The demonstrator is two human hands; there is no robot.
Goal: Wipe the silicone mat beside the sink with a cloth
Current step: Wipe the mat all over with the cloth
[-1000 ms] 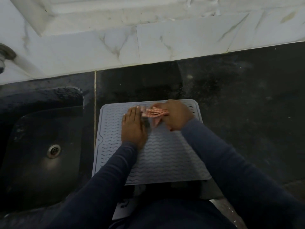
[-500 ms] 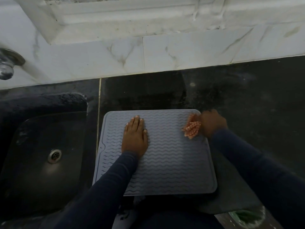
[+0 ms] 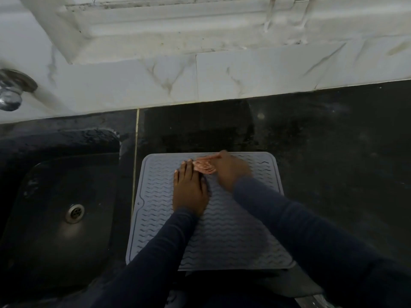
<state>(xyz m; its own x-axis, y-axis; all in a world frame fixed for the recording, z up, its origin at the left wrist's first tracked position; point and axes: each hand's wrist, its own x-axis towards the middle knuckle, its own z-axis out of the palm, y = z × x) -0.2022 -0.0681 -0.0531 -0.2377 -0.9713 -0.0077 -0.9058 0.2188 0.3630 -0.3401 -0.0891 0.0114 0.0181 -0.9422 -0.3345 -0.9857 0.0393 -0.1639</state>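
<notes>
- Well to the left of both hands lies the sink (image 3: 55,196), its drain (image 3: 75,213) showing in the bottom of the basin
- The left hand (image 3: 190,192) lies flat on the silicone mat (image 3: 233,241), fingers straight and together, pressing down and grasping nothing
- The mat sits under both hands, just right of the sink; it looks close to square, so I cannot tell a long axis
- The pink cloth (image 3: 204,166) is bunched at the mat's far edge, touching the left fingertips
- The right hand (image 3: 231,172) is curled round the cloth; most of the bare mat lies on the person's side of it, so the next stroke likely pulls back that way
</notes>
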